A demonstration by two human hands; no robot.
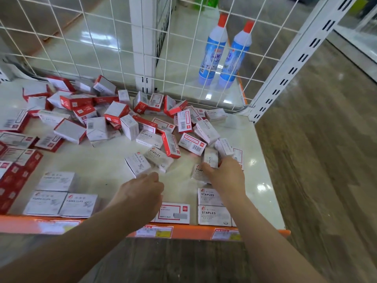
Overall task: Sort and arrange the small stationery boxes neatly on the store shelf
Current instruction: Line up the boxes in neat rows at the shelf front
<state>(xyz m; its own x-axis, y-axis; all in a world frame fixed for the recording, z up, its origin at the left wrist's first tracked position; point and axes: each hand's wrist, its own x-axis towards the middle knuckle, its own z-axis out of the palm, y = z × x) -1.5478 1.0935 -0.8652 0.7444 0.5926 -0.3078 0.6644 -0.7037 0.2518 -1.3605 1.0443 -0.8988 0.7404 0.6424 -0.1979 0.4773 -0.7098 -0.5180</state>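
A jumbled heap of small red-and-white and white stationery boxes (126,121) covers the back and middle of the pale shelf (263,160). My right hand (226,176) grips a small white staples box (211,158) at the heap's right edge, above another staples box (199,174) lying flat. My left hand (142,190) hovers with fingers loosely curled and holds nothing, just short of a white paper-clips box (137,163). Near the front edge lie tidy groups: paper-clips boxes (61,201) at left, a red-bordered box (173,213) in the middle, two staples boxes (212,207) at right.
Red boxes (14,172) are stacked at the far left. A white wire grid (102,48) backs the shelf, with two blue bottles with red caps (224,50) behind it. An orange price rail (183,231) edges the front. A white slotted upright (289,64) and wooden floor lie to the right.
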